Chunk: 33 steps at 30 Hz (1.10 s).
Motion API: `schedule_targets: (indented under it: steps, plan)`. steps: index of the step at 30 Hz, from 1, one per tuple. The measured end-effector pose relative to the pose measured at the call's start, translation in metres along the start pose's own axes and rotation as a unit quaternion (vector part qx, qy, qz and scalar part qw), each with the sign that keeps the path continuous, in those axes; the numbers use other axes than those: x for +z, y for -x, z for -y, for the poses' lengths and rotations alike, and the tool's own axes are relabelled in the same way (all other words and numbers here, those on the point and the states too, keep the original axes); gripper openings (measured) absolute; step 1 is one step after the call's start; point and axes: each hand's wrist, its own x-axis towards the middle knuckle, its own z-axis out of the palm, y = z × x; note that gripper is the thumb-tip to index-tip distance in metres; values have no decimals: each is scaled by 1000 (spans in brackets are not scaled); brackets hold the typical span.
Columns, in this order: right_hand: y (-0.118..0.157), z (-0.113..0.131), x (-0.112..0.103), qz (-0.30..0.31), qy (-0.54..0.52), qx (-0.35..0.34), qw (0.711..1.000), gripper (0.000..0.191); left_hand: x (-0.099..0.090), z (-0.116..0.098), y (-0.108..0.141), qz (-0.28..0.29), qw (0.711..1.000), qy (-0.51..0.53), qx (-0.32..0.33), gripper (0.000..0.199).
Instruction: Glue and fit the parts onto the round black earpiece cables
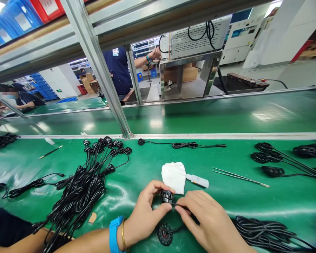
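Observation:
Between the thumb and fingers of my left hand (144, 214) is a small round black device (166, 196), held just above the green mat. My right hand (209, 216) pinches the thin black cable that comes out of the device's right side. Below my hands a second round black piece (164, 234) with a cable lies on the mat. A folded white cloth (174, 175) lies just beyond my fingers, and a small translucent bottle (198, 181) rests against its right edge.
A large pile of black cables (81, 191) lies left, coiled cables (265, 232) at right front, round devices (263, 157) at far right. Tweezers (241, 176) and one cabled device (141, 142) lie farther back. A metal post (102, 70) rises behind. Another person's arm (42, 239) is at lower left.

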Motion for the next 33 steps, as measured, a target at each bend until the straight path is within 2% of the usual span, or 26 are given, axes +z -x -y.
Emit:
schedule_targets:
  steps: [2,4,8,20,27,29,30,31,33]
  plan:
    - [-1,2,-1,-23,17,-28,999,10,1,1,2,-23,996,-79,44,27]
    - [-1,3,-1,-24,29,-54,998,13,2,2,2,-22,987,-134,91,31]
    - [0,5,1,-24,48,-91,994,14,3,3,-1,0,977,-161,141,37]
    - [-1,5,3,-21,26,-103,994,12,4,5,0,-11,983,-125,135,33]
    - [5,2,5,10,-19,-33,999,10,-2,1,4,34,987,-100,123,46]
    - [5,0,7,30,-33,-18,999,8,-9,4,0,1,985,-114,131,46]
    - [5,-1,8,35,-34,-14,999,7,-12,6,-5,-38,980,-142,134,46]
    - [4,-2,9,35,-33,-11,999,6,-17,9,-12,-86,969,-188,133,45]
    - [3,-3,9,25,-21,-10,999,7,-27,17,-31,-185,926,-301,132,49]
